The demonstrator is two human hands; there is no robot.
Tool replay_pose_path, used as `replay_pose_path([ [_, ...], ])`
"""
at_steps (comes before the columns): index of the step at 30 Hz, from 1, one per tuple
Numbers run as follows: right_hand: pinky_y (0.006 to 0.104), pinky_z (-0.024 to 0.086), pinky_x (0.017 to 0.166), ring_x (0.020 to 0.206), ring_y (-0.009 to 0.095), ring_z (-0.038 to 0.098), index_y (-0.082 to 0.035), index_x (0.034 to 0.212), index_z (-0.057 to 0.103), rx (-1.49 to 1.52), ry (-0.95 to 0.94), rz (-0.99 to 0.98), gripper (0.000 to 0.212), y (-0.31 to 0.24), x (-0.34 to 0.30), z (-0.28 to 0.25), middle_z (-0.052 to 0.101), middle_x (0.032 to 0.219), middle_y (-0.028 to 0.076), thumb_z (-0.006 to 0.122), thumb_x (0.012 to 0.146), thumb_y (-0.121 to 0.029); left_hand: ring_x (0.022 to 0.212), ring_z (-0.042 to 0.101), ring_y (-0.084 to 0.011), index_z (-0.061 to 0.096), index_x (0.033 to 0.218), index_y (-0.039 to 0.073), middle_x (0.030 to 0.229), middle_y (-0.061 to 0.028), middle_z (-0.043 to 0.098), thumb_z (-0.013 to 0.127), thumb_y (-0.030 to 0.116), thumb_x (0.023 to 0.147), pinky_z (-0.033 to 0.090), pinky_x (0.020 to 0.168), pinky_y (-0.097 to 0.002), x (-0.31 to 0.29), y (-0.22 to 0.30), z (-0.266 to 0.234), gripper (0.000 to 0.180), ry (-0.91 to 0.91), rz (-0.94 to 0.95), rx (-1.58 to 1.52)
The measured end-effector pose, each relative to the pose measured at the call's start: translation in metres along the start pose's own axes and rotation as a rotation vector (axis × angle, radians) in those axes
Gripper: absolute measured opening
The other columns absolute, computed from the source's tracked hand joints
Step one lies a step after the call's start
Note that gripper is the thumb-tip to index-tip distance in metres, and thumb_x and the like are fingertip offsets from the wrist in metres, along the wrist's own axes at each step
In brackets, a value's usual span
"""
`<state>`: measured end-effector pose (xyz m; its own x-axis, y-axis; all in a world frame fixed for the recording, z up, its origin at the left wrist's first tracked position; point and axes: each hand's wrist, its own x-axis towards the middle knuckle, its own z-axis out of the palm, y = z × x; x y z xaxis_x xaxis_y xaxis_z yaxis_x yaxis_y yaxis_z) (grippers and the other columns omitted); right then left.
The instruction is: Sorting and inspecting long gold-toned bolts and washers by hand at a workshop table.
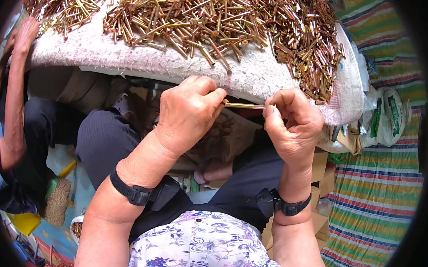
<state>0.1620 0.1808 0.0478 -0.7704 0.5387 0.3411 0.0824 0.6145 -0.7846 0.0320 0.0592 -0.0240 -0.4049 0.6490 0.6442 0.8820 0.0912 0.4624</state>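
A slim gold-coloured metal rod (245, 106) is held level just in front of the cloth-covered tabletop (131, 58). My left hand (189, 108) pinches its left end, fingers curled. The thumb and forefinger of my right hand (294, 125) close on the right end, and the other fingers bend inward. Whether the rod is one piece or two fitted together, I cannot tell. Beyond my hands, a big heap of similar gold-coloured rods (180, 20) covers much of the tabletop, some with wider round ends.
At the left sits another person, with a bare forearm (16, 82) reaching to the table edge. Striped plastic sheeting (373, 197) lies on the right, near a white woven sack (391, 117) and cardboard boxes (320, 186). Low on the left is a yellow object (25, 223).
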Motion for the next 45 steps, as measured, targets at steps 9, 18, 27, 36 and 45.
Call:
replay_pose_path([
  [9,0.0228,0.039,0.043,0.045,0.009,0.048,-0.002,0.075,0.056,-0.279,-0.054,-0.249,0.012,-0.002,0.002,0.003,0.053,0.06,0.004,0.065,0.069,0.002,0.066,0.059,-0.0214,0.063,0.08,0.01,0.073,-0.0028,0.059,0.072,0.01,0.063,0.048,0.054,-0.0314,-0.003,-0.001,0.003,0.019,-0.126,-0.018,0.048],
  [18,0.0232,0.045,0.051,0.061,0.011,0.054,0.0,0.111,0.057,-0.056,0.008,-0.138,0.043,0.03,-0.02,0.024,0.058,0.077,0.006,0.073,0.073,-0.013,0.056,0.058,-0.02,0.067,0.074,0.008,0.062,-0.0063,0.057,0.071,0.015,0.071,0.047,0.052,-0.0323,-0.002,0.004,0.01,0.009,-0.074,-0.211,-0.414],
  [27,0.0198,0.049,0.053,0.06,0.009,0.058,0.002,0.103,0.056,0.738,-0.053,0.357,0.016,0.042,-0.054,0.039,0.062,0.076,0.006,0.057,0.088,-0.003,0.059,0.055,-0.0059,0.066,0.088,-0.001,0.069,-0.0019,0.062,0.07,0.007,0.077,0.043,0.05,-0.0187,0.0,0.017,-0.003,0.014,-0.368,-0.856,-1.261],
  [36,0.0212,0.037,0.046,0.053,0.003,0.044,0.001,0.076,0.06,0.412,-0.275,0.382,0.018,0.043,-0.04,0.007,0.053,0.059,-0.001,0.061,0.086,-0.014,0.056,0.043,-0.002,0.063,0.096,0.001,0.071,0.0035,0.055,0.059,0.02,0.088,0.034,0.049,-0.0165,-0.007,0.025,0.012,0.021,-0.442,-0.563,-1.046],
  [45,0.0283,0.048,0.059,0.064,0.018,0.061,-0.002,0.081,0.063,-0.423,0.288,-0.012,0.007,0.095,0.01,-0.076,0.063,0.076,0.01,0.065,0.076,-0.005,0.047,0.029,0.0004,0.061,0.08,0.003,0.056,0.0083,0.039,0.056,0.024,0.09,0.021,0.041,-0.0173,-0.002,0.015,0.013,0.024,-0.416,-0.977,-1.279],
])
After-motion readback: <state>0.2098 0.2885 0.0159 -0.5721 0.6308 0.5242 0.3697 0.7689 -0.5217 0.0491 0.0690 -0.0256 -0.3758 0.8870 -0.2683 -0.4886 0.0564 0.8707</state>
